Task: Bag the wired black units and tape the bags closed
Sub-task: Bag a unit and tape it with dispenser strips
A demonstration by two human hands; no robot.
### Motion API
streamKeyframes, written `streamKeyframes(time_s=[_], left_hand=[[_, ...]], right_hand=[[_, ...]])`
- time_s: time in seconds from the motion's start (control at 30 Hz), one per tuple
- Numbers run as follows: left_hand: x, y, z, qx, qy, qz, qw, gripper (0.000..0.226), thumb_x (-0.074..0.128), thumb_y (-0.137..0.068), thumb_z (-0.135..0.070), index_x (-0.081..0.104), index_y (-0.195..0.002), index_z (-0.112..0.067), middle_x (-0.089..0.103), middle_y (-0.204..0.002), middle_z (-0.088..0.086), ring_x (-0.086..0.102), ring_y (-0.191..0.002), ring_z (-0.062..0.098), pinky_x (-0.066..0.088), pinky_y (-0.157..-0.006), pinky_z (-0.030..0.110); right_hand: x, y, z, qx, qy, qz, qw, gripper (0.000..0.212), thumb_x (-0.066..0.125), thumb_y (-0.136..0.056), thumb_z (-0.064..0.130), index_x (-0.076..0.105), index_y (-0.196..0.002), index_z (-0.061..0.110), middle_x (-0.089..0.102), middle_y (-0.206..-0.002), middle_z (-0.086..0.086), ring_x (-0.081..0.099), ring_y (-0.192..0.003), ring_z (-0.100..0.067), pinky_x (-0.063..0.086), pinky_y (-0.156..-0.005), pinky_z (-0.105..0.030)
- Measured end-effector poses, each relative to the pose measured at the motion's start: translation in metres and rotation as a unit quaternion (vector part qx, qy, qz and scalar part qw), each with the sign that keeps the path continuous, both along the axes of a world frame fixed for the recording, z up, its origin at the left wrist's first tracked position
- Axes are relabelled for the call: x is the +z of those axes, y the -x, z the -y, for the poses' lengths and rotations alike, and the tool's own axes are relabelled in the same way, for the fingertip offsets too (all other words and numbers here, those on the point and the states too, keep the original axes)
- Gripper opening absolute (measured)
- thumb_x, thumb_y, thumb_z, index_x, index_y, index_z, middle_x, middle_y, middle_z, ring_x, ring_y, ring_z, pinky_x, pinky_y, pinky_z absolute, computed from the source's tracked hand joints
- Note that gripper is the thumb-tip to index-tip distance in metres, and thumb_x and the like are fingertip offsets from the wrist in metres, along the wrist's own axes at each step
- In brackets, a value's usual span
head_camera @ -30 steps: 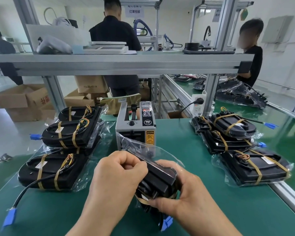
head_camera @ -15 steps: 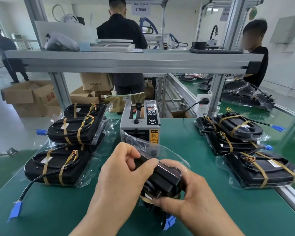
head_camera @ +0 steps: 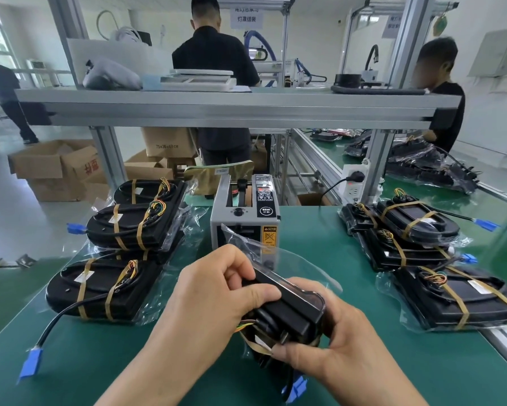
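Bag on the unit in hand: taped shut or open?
Open. The clear plastic bag flares loose and untaped past the black wired unit, toward the grey tape dispenser. Both the left hand and right hand grip the unit.

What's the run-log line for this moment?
stage: bagging | left hand: grips black unit | right hand: grips it | bag: around unit, untaped | tape dispenser: behind, untouched

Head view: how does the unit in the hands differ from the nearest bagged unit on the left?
The held unit is gripped on edge by the left hand and right hand; the near-left unit lies flat on the mat, untouched. The held unit's bag sticks up loose above it; the near-left unit's bag lies flat around it. Both are black, tan-banded and wired.
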State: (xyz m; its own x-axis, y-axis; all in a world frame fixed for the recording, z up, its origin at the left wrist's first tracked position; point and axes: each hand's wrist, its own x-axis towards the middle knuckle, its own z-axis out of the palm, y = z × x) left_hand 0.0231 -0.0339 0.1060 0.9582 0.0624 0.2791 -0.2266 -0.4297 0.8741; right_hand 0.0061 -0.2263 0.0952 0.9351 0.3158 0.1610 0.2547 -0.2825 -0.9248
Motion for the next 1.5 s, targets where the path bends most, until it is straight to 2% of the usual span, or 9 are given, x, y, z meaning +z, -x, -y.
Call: streamKeyframes(time_s=[0.4, 0.53, 0.63, 0.73, 0.87, 1.03, 1.2, 1.33, 1.5], left_hand=[[0.003, -0.016, -0.018, 0.012, -0.023, 0.028, 0.999, 0.042, 0.084, -0.053, -0.057, 0.062, -0.08, -0.033, 0.051, -0.058, -0.014, 0.042, -0.051, 0.0, 0.041, -0.05, 0.018], [-0.025, -0.018, -0.028, 0.017, 0.086, -0.003, 0.996, 0.046, 0.076, -0.067, -0.065, 0.065, -0.105, -0.04, 0.069, -0.097, -0.021, 0.063, -0.089, -0.003, 0.052, -0.088, 0.023], [-0.039, -0.017, -0.029, -0.145, 0.026, -0.097, 0.984, 0.082, 0.07, -0.061, -0.079, 0.054, -0.13, -0.037, 0.062, -0.127, -0.026, 0.054, -0.122, -0.004, 0.044, -0.108, 0.035], [-0.043, -0.019, -0.022, -0.271, 0.106, -0.161, 0.943, 0.078, 0.083, -0.07, -0.049, 0.053, -0.138, -0.027, 0.06, -0.138, -0.005, 0.059, -0.125, 0.018, 0.053, -0.097, 0.037], [-0.037, -0.029, -0.022, -0.238, 0.129, -0.136, 0.953, 0.058, 0.083, -0.073, -0.01, 0.066, -0.124, -0.032, 0.068, -0.124, 0.004, 0.069, -0.108, 0.029, 0.06, -0.081, 0.041], [-0.009, -0.038, -0.038, -0.195, -0.001, -0.141, 0.971, 0.061, 0.084, -0.067, -0.027, 0.062, -0.121, -0.046, 0.072, -0.111, -0.004, 0.075, -0.078, 0.029, 0.061, -0.08, 0.041], [-0.006, -0.045, -0.028, -0.148, -0.305, -0.066, 0.938, 0.066, 0.084, -0.068, -0.037, 0.055, -0.126, -0.048, 0.054, -0.113, -0.028, 0.054, -0.105, -0.006, 0.043, -0.097, 0.019], [-0.017, -0.042, -0.025, -0.145, -0.273, -0.088, 0.947, 0.069, 0.084, -0.07, -0.036, 0.052, -0.13, -0.049, 0.05, -0.122, -0.03, 0.049, -0.11, -0.01, 0.038, -0.096, 0.011], [-0.02, -0.041, -0.028, -0.147, -0.266, -0.098, 0.948, 0.066, 0.084, -0.071, -0.035, 0.053, -0.127, -0.05, 0.051, -0.116, -0.032, 0.048, -0.107, -0.012, 0.04, -0.093, 0.012]], right_hand=[[-0.012, -0.011, 0.015, 0.035, -0.052, -0.023, 0.998, 0.067, 0.085, -0.047, 0.028, 0.062, -0.103, 0.057, 0.077, -0.092, 0.008, 0.072, -0.087, -0.005, 0.049, -0.077, -0.008], [-0.028, -0.019, 0.024, 0.01, -0.14, -0.039, 0.989, 0.07, 0.086, -0.038, 0.02, 0.07, -0.101, 0.044, 0.077, -0.089, -0.003, 0.072, -0.08, -0.013, 0.054, -0.072, -0.018], [-0.046, -0.024, 0.029, -0.004, -0.231, -0.066, 0.971, 0.072, 0.087, -0.033, 0.01, 0.074, -0.098, 0.037, 0.077, -0.092, -0.009, 0.073, -0.082, -0.019, 0.056, -0.069, -0.022], [-0.066, -0.029, 0.026, -0.018, -0.298, -0.086, 0.951, 0.073, 0.086, -0.029, 0.005, 0.075, -0.095, 0.035, 0.077, -0.091, -0.01, 0.074, -0.08, -0.021, 0.057, -0.066, -0.023], [-0.078, -0.035, 0.026, -0.006, -0.322, -0.11, 0.94, 0.084, 0.088, -0.033, 0.002, 0.071, -0.11, 0.028, 0.075, -0.105, -0.01, 0.073, -0.093, -0.023, 0.057, -0.073, -0.023], [-0.067, -0.039, 0.064, 0.044, -0.198, -0.107, 0.973, 0.084, 0.083, -0.058, 0.019, 0.053, -0.135, 0.033, 0.055, -0.142, 0.016, 0.045, -0.137, -0.004, 0.045, -0.101, -0.03], [-0.061, -0.049, 0.055, -0.011, -0.168, -0.027, 0.985, 0.059, 0.083, -0.063, 0.032, 0.067, -0.12, 0.036, 0.064, -0.132, 0.01, 0.051, -0.131, -0.004, 0.039, -0.105, -0.027], [-0.068, -0.058, 0.043, -0.016, -0.207, -0.045, 0.977, 0.039, 0.081, -0.069, 0.015, 0.075, -0.106, 0.023, 0.075, -0.112, -0.005, 0.068, -0.112, -0.019, 0.052, -0.086, -0.019], [-0.063, -0.062, 0.034, -0.039, -0.191, -0.026, 0.98, 0.043, 0.082, -0.066, 0.034, 0.072, -0.108, 0.031, 0.074, -0.114, 0.0, 0.069, -0.101, -0.013, 0.053, -0.086, -0.021]])
